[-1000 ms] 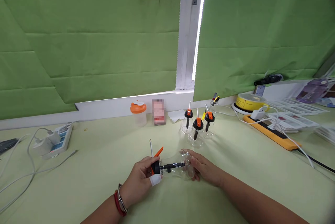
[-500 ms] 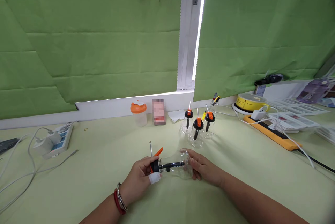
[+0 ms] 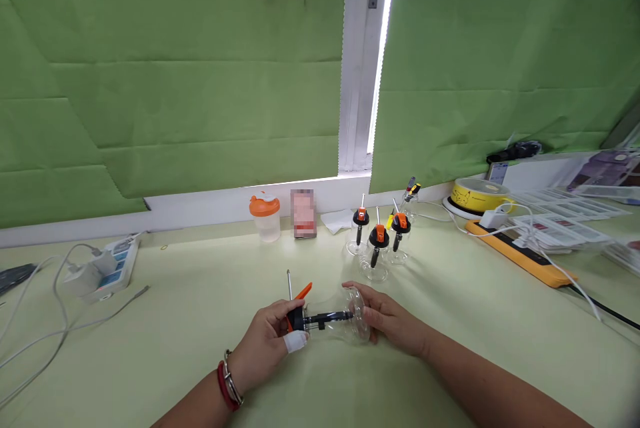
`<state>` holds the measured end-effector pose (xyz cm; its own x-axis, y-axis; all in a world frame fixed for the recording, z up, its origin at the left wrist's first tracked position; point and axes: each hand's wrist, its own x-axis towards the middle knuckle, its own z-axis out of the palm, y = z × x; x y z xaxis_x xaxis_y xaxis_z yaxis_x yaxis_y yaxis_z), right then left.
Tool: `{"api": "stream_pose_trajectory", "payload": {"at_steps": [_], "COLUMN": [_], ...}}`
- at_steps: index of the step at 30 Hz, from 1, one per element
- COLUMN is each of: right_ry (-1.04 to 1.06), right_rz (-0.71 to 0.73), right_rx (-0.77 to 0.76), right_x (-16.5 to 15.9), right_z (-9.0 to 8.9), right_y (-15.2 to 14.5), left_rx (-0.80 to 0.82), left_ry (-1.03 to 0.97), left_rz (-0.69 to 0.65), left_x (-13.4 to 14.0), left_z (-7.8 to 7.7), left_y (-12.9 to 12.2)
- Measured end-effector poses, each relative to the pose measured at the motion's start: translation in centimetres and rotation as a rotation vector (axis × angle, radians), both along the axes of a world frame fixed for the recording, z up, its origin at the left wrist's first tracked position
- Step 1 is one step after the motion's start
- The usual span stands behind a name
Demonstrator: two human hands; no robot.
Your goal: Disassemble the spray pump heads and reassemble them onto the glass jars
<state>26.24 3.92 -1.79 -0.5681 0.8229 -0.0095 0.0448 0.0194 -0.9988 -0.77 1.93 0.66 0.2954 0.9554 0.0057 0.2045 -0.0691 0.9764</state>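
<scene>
A clear glass bottle [image 3: 337, 305] lies sideways between my hands, above or on the table. A black tube shows inside it, running from the cap. My left hand [image 3: 267, 335], with white tape on the thumb, is closed round the black cap [image 3: 296, 319] of the bottle. From the cap an orange lever [image 3: 304, 291] and a thin metal spout [image 3: 289, 285] stick out at the far side. My right hand [image 3: 387, 316] holds the wide base end, its fingers partly hidden behind the glass. Behind stand three similar bottles [image 3: 379, 255], upright, with black and orange caps.
At the wall stand an orange-lidded cup [image 3: 266, 218], a blurred pink box [image 3: 304, 215] and a white paper [image 3: 337, 220]. Rightward are screwdrivers [image 3: 412, 189], a yellow round container [image 3: 477, 196], an orange power strip [image 3: 520, 253] and plastic trays [image 3: 570, 231]. Leftward lies a white power strip [image 3: 113, 275] with cables.
The glass base has turned slightly in my right hand, and that hand's fingers have shifted a little. My left hand keeps its hold on the cap.
</scene>
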Motion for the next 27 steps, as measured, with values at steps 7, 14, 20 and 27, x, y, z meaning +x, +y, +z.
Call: {"api": "stream_pose_trajectory", "payload": {"at_steps": [7,14,20,27], "right_ry": [-0.033,0.108,0.063,-0.003], "right_rz": [-0.021,0.0,-0.025,-0.048], "right_rx": [0.148,0.067,-0.009,0.003], "right_x": [0.4,0.3,-0.2,-0.5], "right_z": [1.1,0.3,0.0,0.6], "right_y": [-0.4,-0.3,-0.1,-0.3], "left_rx": [-0.026,-0.008,0.082,0.093], "left_ry": [-0.05,-0.052,0.016,0.036], "left_rz": [0.002,0.006,-0.022,-0.03], "left_x": [-0.1,-0.2,-0.3,-0.1], "left_z": [0.1,0.1,-0.4,-0.4], "left_y": [0.3,0.2,0.3,-0.1]}}
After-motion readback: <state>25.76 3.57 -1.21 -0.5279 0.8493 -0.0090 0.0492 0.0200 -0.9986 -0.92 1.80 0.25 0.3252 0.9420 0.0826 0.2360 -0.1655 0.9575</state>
